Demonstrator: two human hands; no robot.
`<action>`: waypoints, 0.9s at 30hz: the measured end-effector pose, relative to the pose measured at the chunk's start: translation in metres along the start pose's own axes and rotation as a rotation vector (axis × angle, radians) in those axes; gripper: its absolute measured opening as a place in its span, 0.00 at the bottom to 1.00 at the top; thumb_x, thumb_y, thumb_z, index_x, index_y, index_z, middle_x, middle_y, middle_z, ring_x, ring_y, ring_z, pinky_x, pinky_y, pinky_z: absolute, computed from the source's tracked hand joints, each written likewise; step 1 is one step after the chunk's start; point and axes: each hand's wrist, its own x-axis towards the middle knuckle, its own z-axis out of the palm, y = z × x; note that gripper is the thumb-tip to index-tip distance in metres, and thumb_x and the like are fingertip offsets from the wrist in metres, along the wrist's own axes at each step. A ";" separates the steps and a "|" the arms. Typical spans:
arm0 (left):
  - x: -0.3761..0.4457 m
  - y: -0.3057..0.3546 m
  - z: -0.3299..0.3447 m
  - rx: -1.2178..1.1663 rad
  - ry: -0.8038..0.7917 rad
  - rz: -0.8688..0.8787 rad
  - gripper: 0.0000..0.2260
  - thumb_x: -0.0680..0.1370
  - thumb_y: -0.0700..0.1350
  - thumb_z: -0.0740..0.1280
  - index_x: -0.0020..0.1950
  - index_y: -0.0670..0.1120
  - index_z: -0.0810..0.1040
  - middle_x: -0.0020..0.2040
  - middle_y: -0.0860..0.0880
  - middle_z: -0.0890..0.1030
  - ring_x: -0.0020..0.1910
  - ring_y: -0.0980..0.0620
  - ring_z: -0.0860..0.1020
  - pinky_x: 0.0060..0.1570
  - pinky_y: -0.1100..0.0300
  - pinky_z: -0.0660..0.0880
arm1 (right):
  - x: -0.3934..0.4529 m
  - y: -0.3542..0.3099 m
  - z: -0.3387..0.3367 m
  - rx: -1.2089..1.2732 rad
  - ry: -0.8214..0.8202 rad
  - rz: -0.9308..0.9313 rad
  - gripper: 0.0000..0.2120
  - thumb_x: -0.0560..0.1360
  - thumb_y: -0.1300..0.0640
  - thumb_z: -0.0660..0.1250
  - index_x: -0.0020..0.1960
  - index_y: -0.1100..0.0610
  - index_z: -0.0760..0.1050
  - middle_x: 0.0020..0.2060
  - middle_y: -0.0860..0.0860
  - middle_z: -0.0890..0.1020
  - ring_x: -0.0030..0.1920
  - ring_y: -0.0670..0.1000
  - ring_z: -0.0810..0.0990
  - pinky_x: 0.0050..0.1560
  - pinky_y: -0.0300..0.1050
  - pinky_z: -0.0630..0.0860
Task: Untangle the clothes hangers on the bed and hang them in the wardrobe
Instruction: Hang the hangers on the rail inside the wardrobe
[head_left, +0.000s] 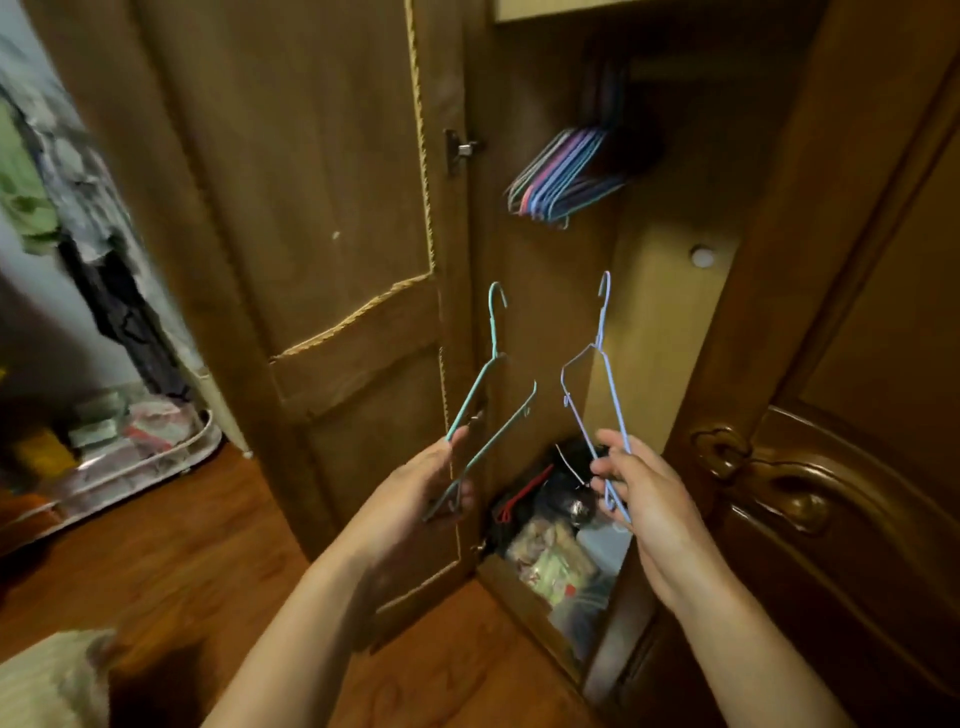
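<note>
left hand (415, 488) raised, right hand (644, 493) raised, fingers curled

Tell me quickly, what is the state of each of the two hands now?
Left hand: closed, gripping the teal hanger at its lower end.
Right hand: closed, gripping the light blue hanger at its lower end.

teal wire hanger (480, 395) at centre frame, hook up, tilted, lower corner gripped in left hand (415, 493). lilac wire hanger (597, 384) just right of it, hook up, near upright, lower end pinched in right hand (644, 493). the two hangers are apart, not tangled. bunch of hung hangers (563, 174), pink, blue and purple wire, in upper centre-right of frame inside the open wardrobe (670, 312), packed side by side; their hooks are lost in shadow.
</note>
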 end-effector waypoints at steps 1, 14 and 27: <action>0.022 0.007 -0.003 0.020 -0.033 0.017 0.21 0.76 0.66 0.65 0.67 0.63 0.76 0.46 0.45 0.82 0.48 0.48 0.81 0.59 0.49 0.75 | 0.009 -0.006 0.005 0.003 0.021 -0.006 0.11 0.83 0.55 0.59 0.55 0.42 0.78 0.47 0.51 0.79 0.50 0.50 0.78 0.46 0.45 0.70; 0.248 0.129 -0.027 0.134 -0.371 0.152 0.15 0.82 0.59 0.57 0.66 0.63 0.76 0.50 0.42 0.83 0.48 0.46 0.83 0.52 0.53 0.78 | 0.190 -0.064 0.052 -0.030 0.394 -0.158 0.11 0.83 0.55 0.57 0.57 0.47 0.78 0.43 0.53 0.80 0.45 0.53 0.79 0.43 0.46 0.71; 0.376 0.290 0.099 0.216 -0.450 0.431 0.14 0.85 0.53 0.53 0.66 0.57 0.73 0.43 0.57 0.75 0.40 0.59 0.75 0.40 0.73 0.74 | 0.298 -0.123 0.021 -0.047 0.529 -0.226 0.11 0.83 0.59 0.58 0.53 0.48 0.78 0.33 0.51 0.77 0.33 0.50 0.73 0.32 0.40 0.64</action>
